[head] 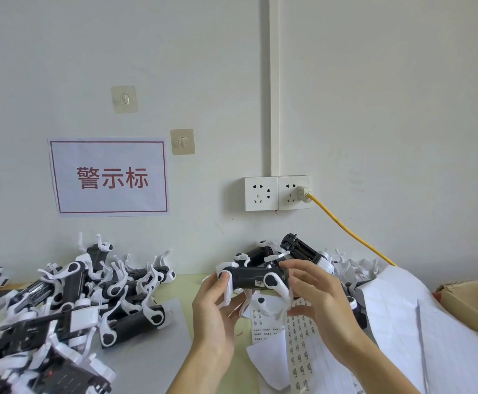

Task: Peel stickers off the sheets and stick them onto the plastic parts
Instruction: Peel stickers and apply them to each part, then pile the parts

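Above table (pixel 186 282), both hands (pixel 263 305) apparently grip one plastic part (pixel 253 277).

A pale yellow-green table (pixel 192 282) runs up to the white wall. On its left lies a big heap of black-and-white plastic parts (pixel 70 302), partly on a grey sheet (pixel 152 354). A smaller heap of parts (pixel 303 254) sits at the far right by the wall. Near centre-right lie sticker sheets (pixel 299 336), with blank white sheets (pixel 420 331) spread over them to the right. A cardboard box (pixel 471 305) stands at the right edge
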`<state>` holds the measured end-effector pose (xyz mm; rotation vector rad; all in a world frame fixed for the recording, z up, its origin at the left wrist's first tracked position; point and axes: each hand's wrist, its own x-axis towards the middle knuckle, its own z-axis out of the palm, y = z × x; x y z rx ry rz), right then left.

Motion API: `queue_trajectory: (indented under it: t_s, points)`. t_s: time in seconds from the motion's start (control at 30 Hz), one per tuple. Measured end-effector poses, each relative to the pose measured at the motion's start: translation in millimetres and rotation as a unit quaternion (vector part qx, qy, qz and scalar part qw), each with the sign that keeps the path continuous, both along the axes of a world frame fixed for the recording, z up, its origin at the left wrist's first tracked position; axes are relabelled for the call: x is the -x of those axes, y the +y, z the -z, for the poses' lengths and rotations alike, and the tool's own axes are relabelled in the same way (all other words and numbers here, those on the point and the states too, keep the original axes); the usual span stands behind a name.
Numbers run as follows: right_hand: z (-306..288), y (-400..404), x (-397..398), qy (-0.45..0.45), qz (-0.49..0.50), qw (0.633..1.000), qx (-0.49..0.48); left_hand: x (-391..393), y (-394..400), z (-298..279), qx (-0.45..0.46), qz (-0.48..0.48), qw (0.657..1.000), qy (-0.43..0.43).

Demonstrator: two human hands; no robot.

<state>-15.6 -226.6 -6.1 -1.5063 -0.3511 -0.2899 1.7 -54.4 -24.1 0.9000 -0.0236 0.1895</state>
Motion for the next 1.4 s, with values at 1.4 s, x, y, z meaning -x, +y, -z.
queue_trajectory:
  t_s: [1.4]
  points:
    - [-51, -167, 31, 0.031, 0.252, 0.826, -0.503, 7, -17, 6, -0.220, 0.016, 0.974, 0.051]
